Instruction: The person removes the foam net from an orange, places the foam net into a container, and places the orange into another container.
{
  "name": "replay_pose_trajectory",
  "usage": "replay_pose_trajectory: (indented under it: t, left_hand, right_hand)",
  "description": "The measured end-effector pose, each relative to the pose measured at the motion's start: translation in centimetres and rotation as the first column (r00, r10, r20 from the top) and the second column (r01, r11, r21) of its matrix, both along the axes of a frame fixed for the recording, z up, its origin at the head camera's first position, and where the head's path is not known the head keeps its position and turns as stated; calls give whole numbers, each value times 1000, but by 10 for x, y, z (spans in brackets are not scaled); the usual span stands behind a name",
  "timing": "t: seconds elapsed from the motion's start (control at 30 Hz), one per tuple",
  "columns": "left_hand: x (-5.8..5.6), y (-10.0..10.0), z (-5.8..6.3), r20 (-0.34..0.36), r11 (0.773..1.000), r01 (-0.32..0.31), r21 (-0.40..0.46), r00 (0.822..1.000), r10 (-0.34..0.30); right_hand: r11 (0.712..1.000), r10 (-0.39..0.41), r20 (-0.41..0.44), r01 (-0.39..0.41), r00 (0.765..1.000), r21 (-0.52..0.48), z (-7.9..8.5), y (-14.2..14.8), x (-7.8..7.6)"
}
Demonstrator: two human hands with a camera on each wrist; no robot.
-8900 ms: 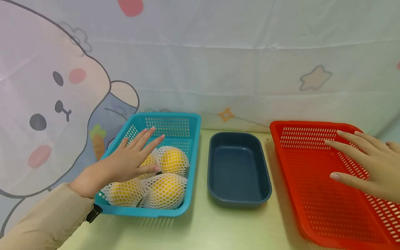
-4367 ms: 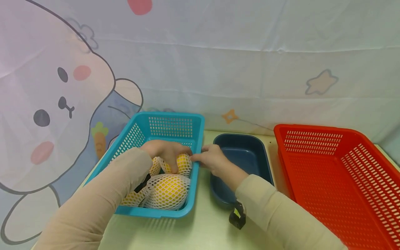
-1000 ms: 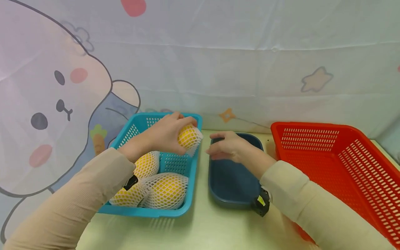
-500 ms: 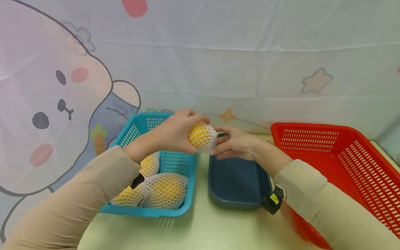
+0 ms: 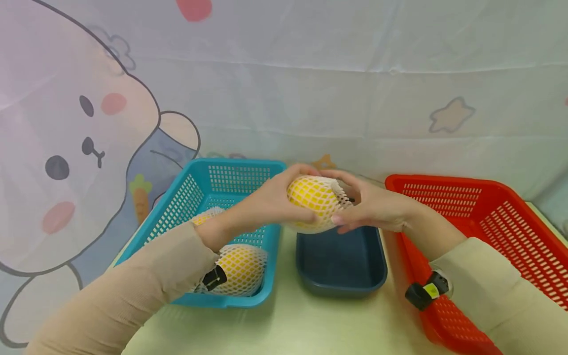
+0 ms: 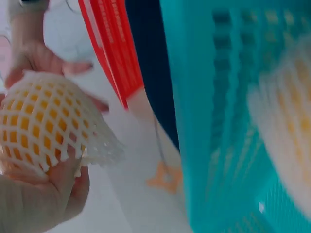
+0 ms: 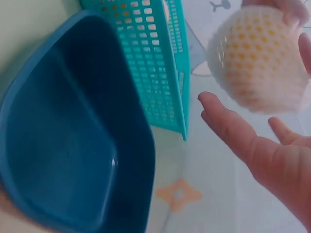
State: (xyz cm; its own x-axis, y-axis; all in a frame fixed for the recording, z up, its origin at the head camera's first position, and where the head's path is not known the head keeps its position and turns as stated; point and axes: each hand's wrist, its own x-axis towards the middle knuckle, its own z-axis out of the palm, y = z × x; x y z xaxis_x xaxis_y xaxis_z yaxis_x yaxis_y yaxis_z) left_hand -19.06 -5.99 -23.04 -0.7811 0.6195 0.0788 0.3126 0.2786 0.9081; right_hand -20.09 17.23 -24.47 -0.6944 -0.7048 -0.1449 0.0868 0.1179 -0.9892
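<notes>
My left hand (image 5: 275,197) grips a yellow fruit in a white foam net (image 5: 312,199), lifted above the gap between the turquoise basket (image 5: 266,291) and the dark blue tub (image 5: 339,291). The loose end of the foam net (image 6: 104,150) flares out past the fruit in the left wrist view. My right hand (image 5: 381,204) faces that end over the tub, thumb overlapping the net in the head view. In the right wrist view its spread fingers (image 7: 233,128) stand just short of the fruit. More netted yellow fruits (image 5: 241,268) lie in the turquoise basket, partly hidden by my left forearm.
A red slotted basket (image 5: 417,281) stands on the right, partly behind my right forearm. All three containers sit on a pale green table (image 5: 284,325), the tub in the middle. A printed cloth (image 5: 284,98) hangs behind them.
My left hand has lifted the netted fruit out of the turquoise basket and carried it right, toward the tub. My right hand has shifted right as the fruit came across.
</notes>
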Motion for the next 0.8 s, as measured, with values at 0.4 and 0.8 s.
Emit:
replay_pose_trajectory:
  t: [0.4, 0.8]
  left_hand:
    - [34, 28, -6, 474, 947, -119, 298, 879, -39]
    - [60, 54, -27, 569, 842, -196, 503, 808, -151]
  right_hand:
    - [969, 193, -180, -216, 965, -118, 23, 27, 10]
    - [941, 318, -262, -337, 911, -28, 26, 36, 19]
